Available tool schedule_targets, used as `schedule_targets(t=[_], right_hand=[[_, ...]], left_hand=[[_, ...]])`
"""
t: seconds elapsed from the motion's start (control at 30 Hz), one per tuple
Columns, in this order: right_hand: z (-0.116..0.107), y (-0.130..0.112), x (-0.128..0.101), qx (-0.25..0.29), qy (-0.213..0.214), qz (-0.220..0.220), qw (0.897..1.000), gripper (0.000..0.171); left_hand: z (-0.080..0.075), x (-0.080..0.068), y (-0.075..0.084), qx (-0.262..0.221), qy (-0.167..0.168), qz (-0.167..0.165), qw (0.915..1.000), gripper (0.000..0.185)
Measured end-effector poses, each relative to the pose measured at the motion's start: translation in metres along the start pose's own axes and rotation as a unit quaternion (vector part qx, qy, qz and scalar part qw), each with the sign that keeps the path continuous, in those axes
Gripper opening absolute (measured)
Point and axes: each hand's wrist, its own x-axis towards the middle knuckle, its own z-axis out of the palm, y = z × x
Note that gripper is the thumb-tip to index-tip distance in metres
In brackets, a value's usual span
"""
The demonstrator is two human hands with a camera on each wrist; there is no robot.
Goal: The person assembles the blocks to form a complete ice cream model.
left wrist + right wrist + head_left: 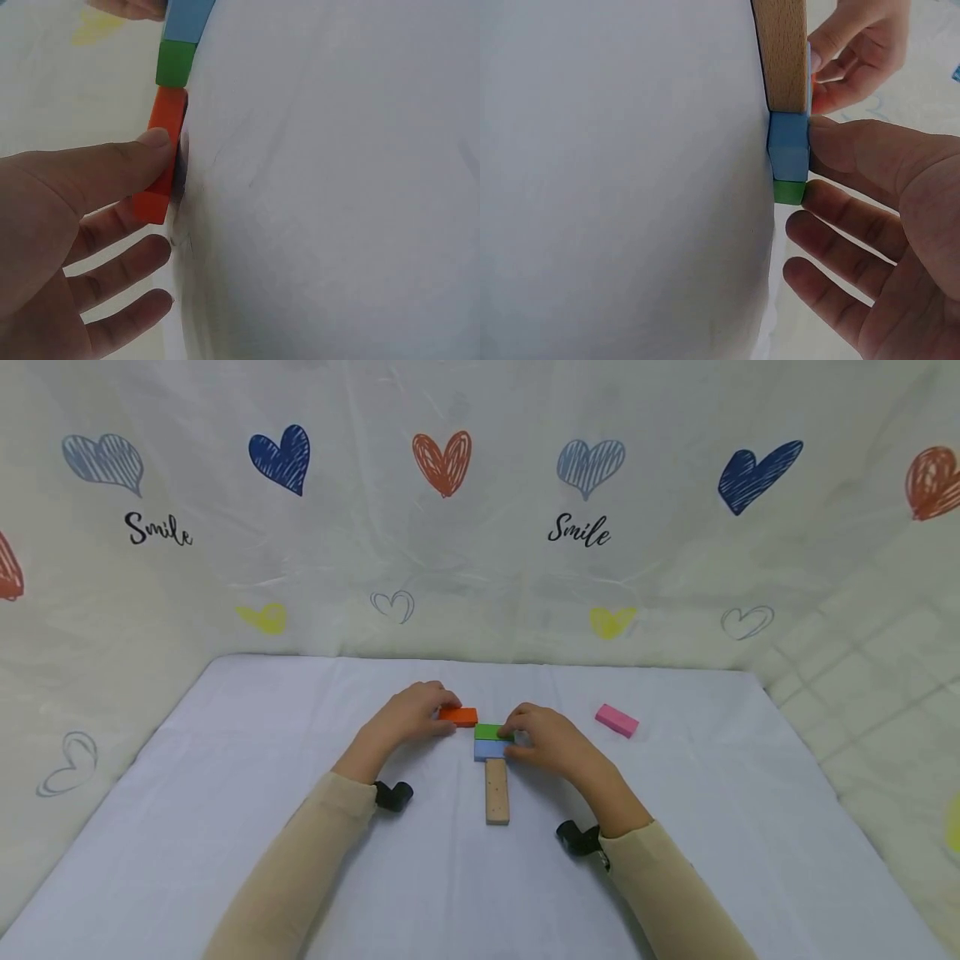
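An orange block (461, 717) lies on the white tablecloth (225, 793), just left of a green block (491, 732). My left hand (416, 714) pinches its left end. The thumb (112, 169) lies on the orange block (166, 142) and the index fingertip is hidden behind the block's end. The green block (176, 64) sits against a blue block (489, 749), and a plain wooden block (497, 791) runs from the blue one towards me. My right hand (547, 742) rests beside them. Its thumb touches the blue block (789, 154), its straight fingers the green block (789, 193).
A pink block (617, 720) lies alone on the cloth to the right of my right hand. A heart-printed fabric backdrop (480, 510) rises behind and beside the table. A small black camera sits on each wrist.
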Motion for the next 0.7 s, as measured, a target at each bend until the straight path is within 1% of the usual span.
schedule_targets(t=[0.3,0.5,0.7], right_hand=[[-0.001,-0.002,-0.001,0.002,-0.001,0.004,1.000,0.025],[0.000,-0.002,-0.001,0.002,0.001,-0.005,1.000,0.024],[-0.001,-0.002,-0.001,-0.003,0.005,-0.005,1.000,0.024]], left_hand=[[0.003,0.008,0.005,0.018,0.003,0.011,0.9998,0.035],[0.004,0.011,0.008,0.034,0.005,0.019,0.9992,0.035],[0.005,0.017,0.011,0.044,0.011,0.041,0.9981,0.033]])
